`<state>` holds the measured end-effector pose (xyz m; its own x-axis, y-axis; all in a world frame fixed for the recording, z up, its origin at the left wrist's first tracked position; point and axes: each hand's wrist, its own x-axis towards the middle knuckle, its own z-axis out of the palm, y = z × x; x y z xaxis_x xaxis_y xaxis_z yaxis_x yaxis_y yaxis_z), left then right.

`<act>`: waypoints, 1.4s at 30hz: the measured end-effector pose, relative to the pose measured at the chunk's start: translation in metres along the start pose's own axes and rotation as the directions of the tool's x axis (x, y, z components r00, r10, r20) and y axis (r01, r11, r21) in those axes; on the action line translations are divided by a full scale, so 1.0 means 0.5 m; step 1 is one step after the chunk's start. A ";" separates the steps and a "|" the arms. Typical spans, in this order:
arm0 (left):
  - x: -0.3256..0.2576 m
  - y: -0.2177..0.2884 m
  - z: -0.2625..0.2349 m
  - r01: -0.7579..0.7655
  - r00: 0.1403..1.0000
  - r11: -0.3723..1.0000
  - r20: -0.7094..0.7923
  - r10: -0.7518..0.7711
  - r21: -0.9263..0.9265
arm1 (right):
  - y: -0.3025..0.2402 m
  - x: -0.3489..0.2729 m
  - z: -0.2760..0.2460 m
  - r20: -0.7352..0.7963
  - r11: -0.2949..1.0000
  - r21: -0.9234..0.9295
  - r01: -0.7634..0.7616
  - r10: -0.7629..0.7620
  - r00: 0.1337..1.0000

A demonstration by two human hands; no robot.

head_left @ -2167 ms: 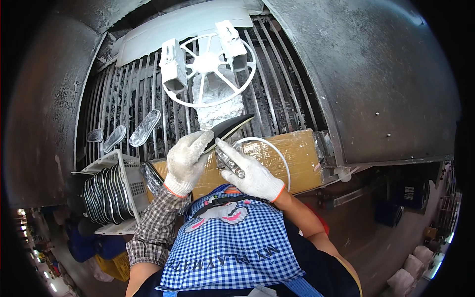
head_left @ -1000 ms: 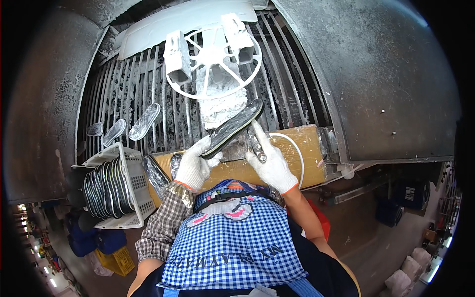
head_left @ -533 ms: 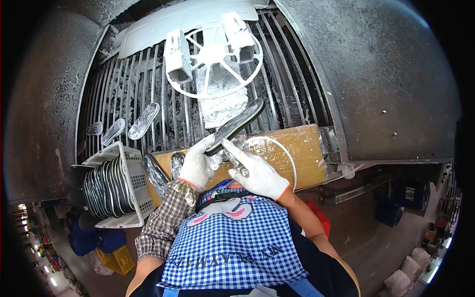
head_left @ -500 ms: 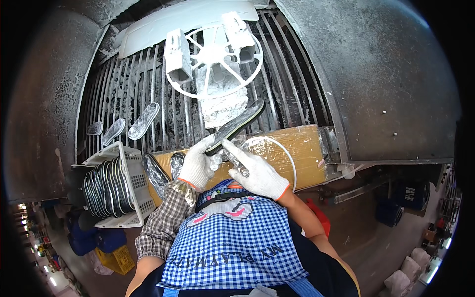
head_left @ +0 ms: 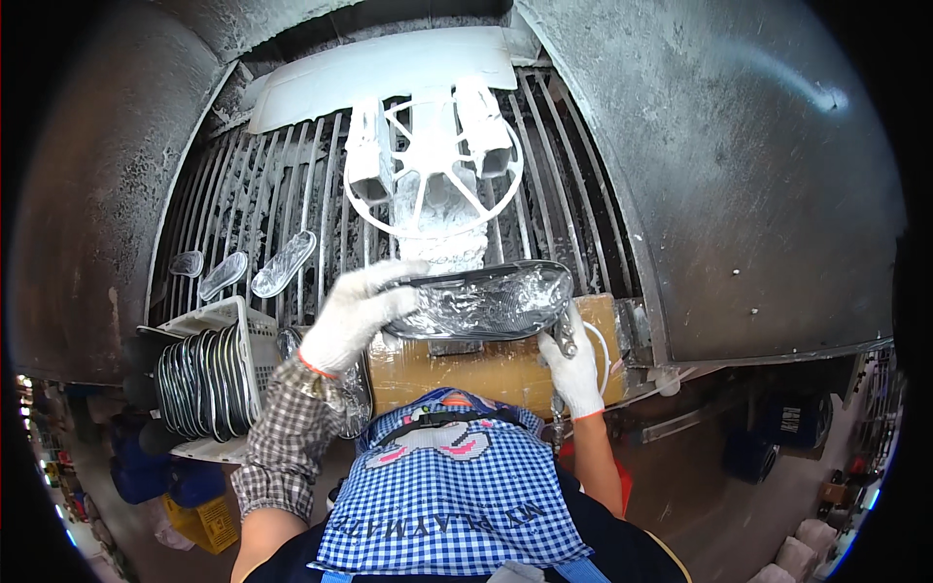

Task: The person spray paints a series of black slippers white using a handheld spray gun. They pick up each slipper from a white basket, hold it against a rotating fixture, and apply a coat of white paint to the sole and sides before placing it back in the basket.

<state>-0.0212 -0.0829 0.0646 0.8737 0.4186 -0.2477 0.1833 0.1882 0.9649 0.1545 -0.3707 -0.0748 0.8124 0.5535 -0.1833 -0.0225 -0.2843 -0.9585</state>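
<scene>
A dark shoe sole (head_left: 486, 303) covered with clear, shiny plastic film is held level in front of me, above the cardboard. My left hand (head_left: 352, 316), in a white knit glove, grips its left end, with the fingers over the upper edge. At the other end, my gloved right hand (head_left: 575, 374) touches the sole. That hand also holds a metal tool that looks like a spray gun (head_left: 565, 340), mostly hidden by the sole and fingers. Just beyond the sole stands a white-crusted spoked wheel (head_left: 434, 233) carrying box-shaped posts.
A white plastic basket (head_left: 255, 355) with a row of soles stands at the left. Several film-covered soles, one nearest the wheel (head_left: 284, 264), lie on the metal grate (head_left: 330, 223). Brown cardboard (head_left: 447, 374) covers the front edge. Metal side panels (head_left: 719, 194) enclose both sides.
The sole has turned from slanted and edge-on to level, its film-covered face toward me. My hands have moved apart to its two ends.
</scene>
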 end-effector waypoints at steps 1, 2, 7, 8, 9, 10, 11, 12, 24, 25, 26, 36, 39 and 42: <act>0.002 0.034 -0.006 -0.013 0.998 0.999 -0.061 0.016 0.034 | -0.015 -0.007 -0.010 0.009 0.999 0.001 -0.052 0.052 0.999; 0.000 0.076 -0.007 -0.015 0.992 0.998 -0.127 0.022 0.059 | -0.014 -0.009 -0.015 0.004 0.999 -0.019 -0.026 0.026 1.000; 0.088 0.191 -0.047 -0.379 0.851 0.906 -0.314 0.421 0.187 | 0.028 -0.014 -0.022 -0.034 1.000 0.011 0.012 -0.012 0.999; 0.102 0.219 -0.059 -0.343 0.873 0.928 -0.316 0.373 0.146 | 0.026 -0.014 -0.019 -0.040 1.000 0.025 0.010 -0.009 0.999; 0.131 0.236 -0.060 -0.366 0.854 0.925 -0.358 0.377 0.103 | 0.021 -0.016 -0.017 -0.048 1.000 -0.002 0.012 -0.012 0.999; 0.151 0.254 -0.065 -0.391 0.829 0.918 -0.408 0.381 0.063 | 0.008 -0.017 -0.014 -0.036 1.000 0.009 -0.008 0.008 0.999; 0.169 0.267 -0.079 -0.387 0.821 0.918 -0.421 0.387 0.089 | -0.007 -0.018 -0.012 -0.025 0.999 0.019 -0.029 0.029 0.999; 0.190 0.272 -0.102 -0.383 0.810 0.917 -0.436 0.392 0.113 | -0.017 -0.017 -0.010 -0.012 0.998 0.027 -0.050 0.050 0.999; 0.342 0.224 -0.177 -0.382 0.848 0.919 -0.360 0.389 0.093 | -0.022 -0.010 -0.014 -0.010 0.998 -0.057 -0.020 0.019 1.000; 0.332 0.229 -0.164 -0.314 0.861 0.944 -0.388 0.329 0.102 | -0.041 -0.013 -0.012 -0.010 0.997 -0.069 -0.045 0.044 0.999; 0.338 0.230 -0.164 -0.283 0.846 0.936 -0.406 0.346 0.208 | -0.051 -0.013 -0.011 -0.008 0.994 -0.082 -0.069 0.069 0.998; 0.358 0.221 -0.205 -0.102 0.752 0.682 -0.392 0.529 0.725 | -0.048 -0.021 0.001 -0.027 1.000 -0.005 -0.029 0.029 0.999; 0.363 0.208 -0.214 -0.112 0.755 0.696 -0.395 0.524 0.709 | -0.055 -0.024 0.001 -0.016 1.000 -0.005 -0.016 0.016 1.000; 0.365 0.191 -0.214 -0.112 0.762 0.743 -0.423 0.491 0.659 | -0.028 -0.017 0.003 -0.031 0.997 -0.010 0.074 -0.074 0.997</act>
<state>0.1078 0.1065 0.1020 0.5647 0.7873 0.2476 0.3351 -0.4929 0.8030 0.1470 -0.3701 -0.0603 0.8297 0.5484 -0.1047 0.0433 -0.2502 -0.9672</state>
